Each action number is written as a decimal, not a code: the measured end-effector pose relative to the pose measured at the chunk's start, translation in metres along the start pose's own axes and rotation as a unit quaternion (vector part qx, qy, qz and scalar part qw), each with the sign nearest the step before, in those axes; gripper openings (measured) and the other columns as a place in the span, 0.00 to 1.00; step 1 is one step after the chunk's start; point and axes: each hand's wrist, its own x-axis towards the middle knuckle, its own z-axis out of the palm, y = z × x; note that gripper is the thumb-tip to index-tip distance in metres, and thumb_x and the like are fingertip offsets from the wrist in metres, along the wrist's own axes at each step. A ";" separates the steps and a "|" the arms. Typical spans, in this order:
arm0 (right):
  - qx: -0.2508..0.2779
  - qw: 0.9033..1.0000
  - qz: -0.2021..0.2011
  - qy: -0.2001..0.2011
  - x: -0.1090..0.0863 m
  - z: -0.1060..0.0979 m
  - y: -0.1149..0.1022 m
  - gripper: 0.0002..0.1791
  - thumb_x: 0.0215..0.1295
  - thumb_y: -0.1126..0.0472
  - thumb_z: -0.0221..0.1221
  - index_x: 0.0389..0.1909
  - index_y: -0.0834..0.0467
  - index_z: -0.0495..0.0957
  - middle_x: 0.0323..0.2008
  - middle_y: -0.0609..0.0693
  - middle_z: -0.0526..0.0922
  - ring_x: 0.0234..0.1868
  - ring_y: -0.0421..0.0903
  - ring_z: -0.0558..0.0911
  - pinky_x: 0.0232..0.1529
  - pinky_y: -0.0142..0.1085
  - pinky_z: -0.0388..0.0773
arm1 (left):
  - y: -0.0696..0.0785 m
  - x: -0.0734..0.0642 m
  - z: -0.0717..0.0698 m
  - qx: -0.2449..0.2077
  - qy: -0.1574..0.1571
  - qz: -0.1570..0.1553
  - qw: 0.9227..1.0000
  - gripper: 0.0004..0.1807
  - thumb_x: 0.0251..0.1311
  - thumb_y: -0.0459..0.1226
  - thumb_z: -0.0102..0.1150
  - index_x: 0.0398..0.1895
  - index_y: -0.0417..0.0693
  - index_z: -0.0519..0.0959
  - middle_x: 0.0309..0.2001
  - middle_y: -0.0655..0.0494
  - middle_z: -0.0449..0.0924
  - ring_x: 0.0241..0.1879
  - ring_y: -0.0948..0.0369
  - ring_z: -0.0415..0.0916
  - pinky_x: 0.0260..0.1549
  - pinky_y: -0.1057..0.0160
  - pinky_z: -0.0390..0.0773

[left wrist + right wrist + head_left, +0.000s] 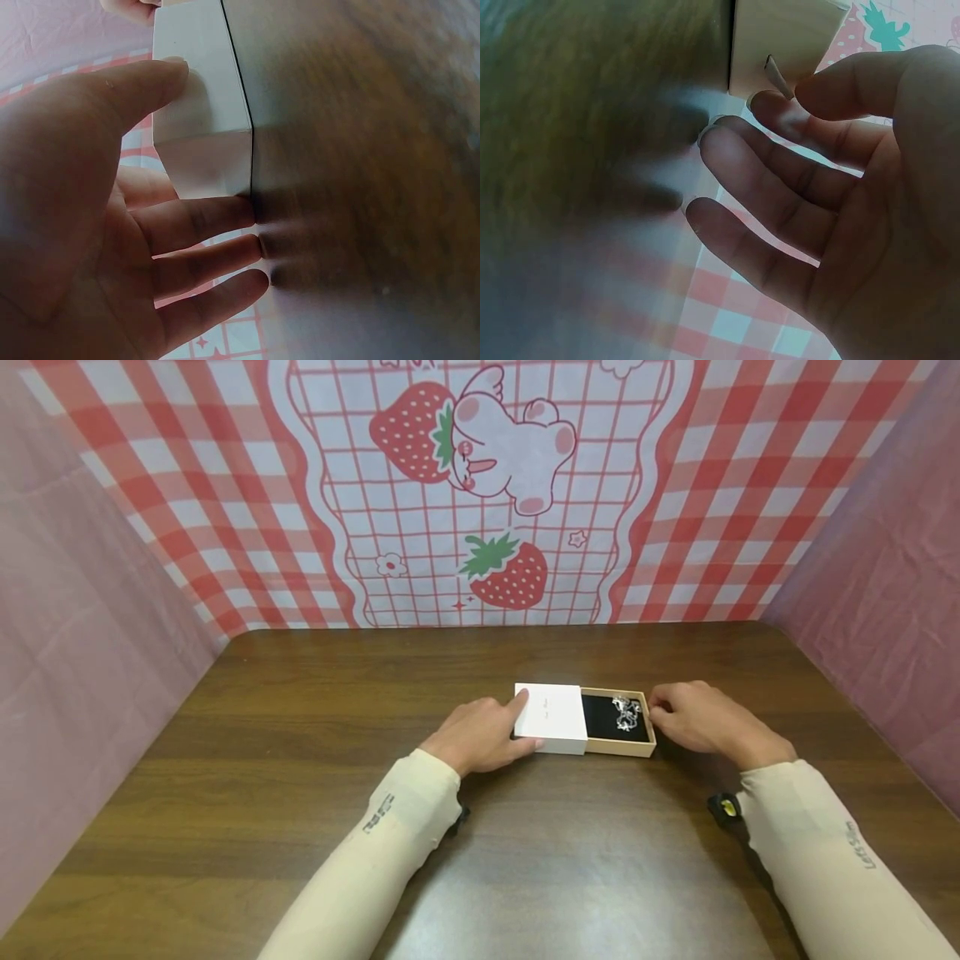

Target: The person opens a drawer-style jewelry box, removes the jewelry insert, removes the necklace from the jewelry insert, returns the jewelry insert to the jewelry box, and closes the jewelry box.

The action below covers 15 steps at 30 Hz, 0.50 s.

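A white box sleeve [551,714] lies on the table, and a tan drawer [618,747] sticks out of its right end. Inside the drawer, a silvery openwork trinket [627,713] rests on a black pad [597,718]; its exact kind is too small to tell. My left hand [482,733] grips the sleeve at its left end, thumb on the near side. Past the drawer's right end, my right hand [697,717] pinches a short pull tab [777,78] between thumb and index finger. The other right fingers touch or nearly touch the tabletop.
The brown wooden table [315,710] extends around the box. Behind it hangs a red-and-white checked cloth [225,485] with strawberries, and pink curtains [97,568] flank both sides.
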 end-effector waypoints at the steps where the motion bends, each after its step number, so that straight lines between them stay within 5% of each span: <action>1: -0.001 1.000 0.001 0.000 0.000 0.000 0.000 0.07 0.67 0.61 0.56 0.33 0.55 0.81 0.25 0.45 0.76 0.28 0.46 0.74 0.31 0.41 0.69 | 0.000 0.000 0.000 0.000 0.000 0.000 1.000 0.44 0.69 0.60 0.52 0.78 0.44 0.57 0.45 0.45 0.84 0.42 0.56 0.81 0.44 0.54 0.79; 15: -0.005 1.000 0.012 -0.002 -0.001 -0.002 0.001 0.07 0.67 0.59 0.56 0.35 0.56 0.82 0.26 0.46 0.76 0.28 0.46 0.74 0.31 0.41 0.70 | 0.000 0.000 0.000 0.000 0.001 -0.001 1.000 0.43 0.69 0.60 0.53 0.78 0.44 0.58 0.45 0.45 0.84 0.42 0.56 0.81 0.43 0.54 0.79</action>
